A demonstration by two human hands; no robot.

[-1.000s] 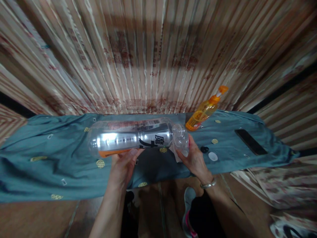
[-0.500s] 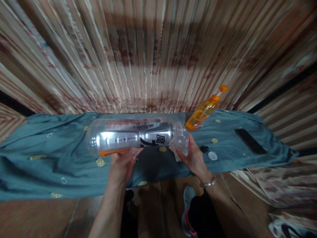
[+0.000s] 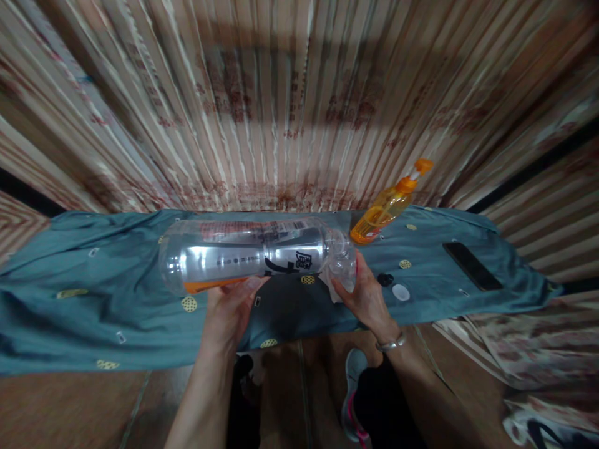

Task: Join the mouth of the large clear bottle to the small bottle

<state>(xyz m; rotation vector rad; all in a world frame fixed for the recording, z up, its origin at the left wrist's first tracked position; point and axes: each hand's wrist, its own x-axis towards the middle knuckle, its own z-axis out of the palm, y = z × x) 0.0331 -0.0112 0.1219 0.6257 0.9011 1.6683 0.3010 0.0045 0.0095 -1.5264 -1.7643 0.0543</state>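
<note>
A large clear plastic bottle [image 3: 243,254] with a silver label, black characters and an orange stripe lies sideways over the bench, its narrower end to the right. My left hand [image 3: 233,307] grips its body from below and the near side, thumb along the label; the other fingers are hidden behind it. At the bottle's right end, my right hand [image 3: 364,290] is closed round the clear ridged part, a bracelet on its wrist. Something pale and thin, like a tissue [image 3: 330,288], shows under that end beside the right fingers; whether they hold it, I cannot tell.
An orange pump bottle [image 3: 381,215] stands behind my right hand on the teal cloth [image 3: 140,312]. A small black item [image 3: 385,280], a white disc [image 3: 401,292] and a black phone [image 3: 472,266] lie to the right. A patterned curtain [image 3: 281,125] hangs behind.
Both hands keep the same hold on the bottle. It sits very slightly further left and higher in the picture; the other things look the same.
</note>
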